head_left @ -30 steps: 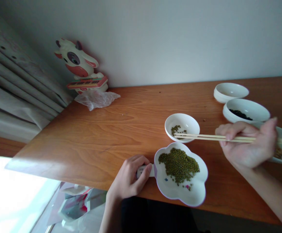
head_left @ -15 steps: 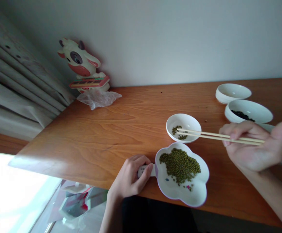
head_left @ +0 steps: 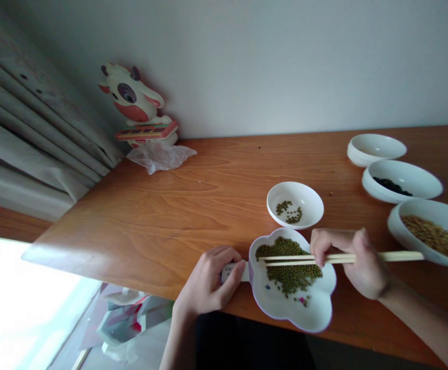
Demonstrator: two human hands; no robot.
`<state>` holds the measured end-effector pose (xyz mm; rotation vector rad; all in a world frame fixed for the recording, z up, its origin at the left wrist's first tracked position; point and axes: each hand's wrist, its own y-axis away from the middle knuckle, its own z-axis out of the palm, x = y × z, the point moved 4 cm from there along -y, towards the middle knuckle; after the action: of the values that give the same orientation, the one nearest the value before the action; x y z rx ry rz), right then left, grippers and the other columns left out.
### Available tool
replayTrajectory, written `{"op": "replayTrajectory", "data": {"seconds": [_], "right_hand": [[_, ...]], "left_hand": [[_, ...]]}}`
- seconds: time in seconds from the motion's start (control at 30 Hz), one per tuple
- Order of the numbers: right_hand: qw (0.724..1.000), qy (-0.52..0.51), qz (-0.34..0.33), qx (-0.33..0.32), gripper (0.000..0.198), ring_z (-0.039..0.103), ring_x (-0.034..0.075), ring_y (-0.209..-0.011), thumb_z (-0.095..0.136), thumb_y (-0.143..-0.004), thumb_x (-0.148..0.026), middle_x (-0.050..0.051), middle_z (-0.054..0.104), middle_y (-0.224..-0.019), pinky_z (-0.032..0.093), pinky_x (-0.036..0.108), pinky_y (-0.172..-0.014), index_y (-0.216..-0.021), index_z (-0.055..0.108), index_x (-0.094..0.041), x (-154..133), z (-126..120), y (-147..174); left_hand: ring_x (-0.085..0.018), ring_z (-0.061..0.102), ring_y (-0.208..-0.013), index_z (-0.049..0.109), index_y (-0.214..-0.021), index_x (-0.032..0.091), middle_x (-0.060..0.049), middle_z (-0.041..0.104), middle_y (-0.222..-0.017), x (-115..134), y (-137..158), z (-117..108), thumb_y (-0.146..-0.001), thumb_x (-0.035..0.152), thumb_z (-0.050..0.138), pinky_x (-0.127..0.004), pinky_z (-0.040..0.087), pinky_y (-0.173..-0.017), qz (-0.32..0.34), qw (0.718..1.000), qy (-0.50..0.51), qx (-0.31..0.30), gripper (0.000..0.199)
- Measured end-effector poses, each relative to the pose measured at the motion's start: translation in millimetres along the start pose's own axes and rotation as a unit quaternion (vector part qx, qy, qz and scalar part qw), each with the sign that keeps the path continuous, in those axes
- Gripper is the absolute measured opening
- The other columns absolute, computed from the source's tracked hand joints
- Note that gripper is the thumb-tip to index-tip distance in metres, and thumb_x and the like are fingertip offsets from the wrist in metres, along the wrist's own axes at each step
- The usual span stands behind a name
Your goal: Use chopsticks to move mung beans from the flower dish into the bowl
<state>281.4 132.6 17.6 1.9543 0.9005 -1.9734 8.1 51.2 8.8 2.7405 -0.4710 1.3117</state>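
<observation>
My left hand (head_left: 216, 280) is closed round the short handle of a white flower-shaped dish (head_left: 285, 313) with a purple rim, near the table's front edge. Green mung beans (head_left: 291, 277) lie heaped in the dish. My right hand (head_left: 357, 259) grips a pair of wooden chopsticks (head_left: 389, 256), held nearly level over the dish. Their tips are close together at the left edge of the beans; I cannot tell whether a bean is between them. Just behind the dish stands a small white bowl (head_left: 311, 210) with a few scattered mung beans (head_left: 294, 215) in it.
On the right stand a white bowl of tan beans (head_left: 435, 239), another with dark beans (head_left: 391, 186), and a third white bowl (head_left: 376, 149) at the back. A cow toy with a keyboard (head_left: 139, 103) and a clear plastic bag (head_left: 162, 156) sit at the back left. Curtains (head_left: 23, 139) hang at left.
My right hand has brought the chopsticks from the small bowl down and left, over the beans in the dish. The bowl of tan beans has come into view. My left hand keeps its hold.
</observation>
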Motion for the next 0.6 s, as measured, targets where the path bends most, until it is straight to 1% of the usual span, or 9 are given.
{"op": "replayTrajectory", "data": {"seconds": [0.13, 0.6], "right_hand": [[1.0, 0.014, 0.0, -0.013, 0.082, 0.054, 0.021, -0.064, 0.013, -0.105, -0.074, 0.005, 0.061, -0.067, 0.041, 0.036, -0.063, -0.073, 0.069, -0.023, 5.1, 0.0, 1.1], [1.0, 0.016, -0.012, -0.012, 0.081, 0.053, 0.021, -0.061, 0.012, -0.108, -0.067, 0.005, 0.06, -0.063, 0.04, 0.036, -0.062, -0.07, 0.069, -0.023, 2.5, 1.1, 0.1]], "left_hand": [[-0.019, 0.062, -0.078, 0.063, -0.091, 0.019, -0.007, 0.069, -0.087, -0.3, 0.2, 0.5, -0.108, 0.037, 0.048, -0.031, 0.045, -0.072, -0.003, 1.0, 0.001, 0.0, 0.03], [-0.018, 0.061, -0.078, 0.063, -0.092, 0.019, -0.004, 0.068, -0.087, -1.3, 0.9, 0.1, -0.107, 0.034, 0.052, -0.03, 0.044, -0.074, -0.003, 1.0, 0.006, 0.004, 0.024]]}}
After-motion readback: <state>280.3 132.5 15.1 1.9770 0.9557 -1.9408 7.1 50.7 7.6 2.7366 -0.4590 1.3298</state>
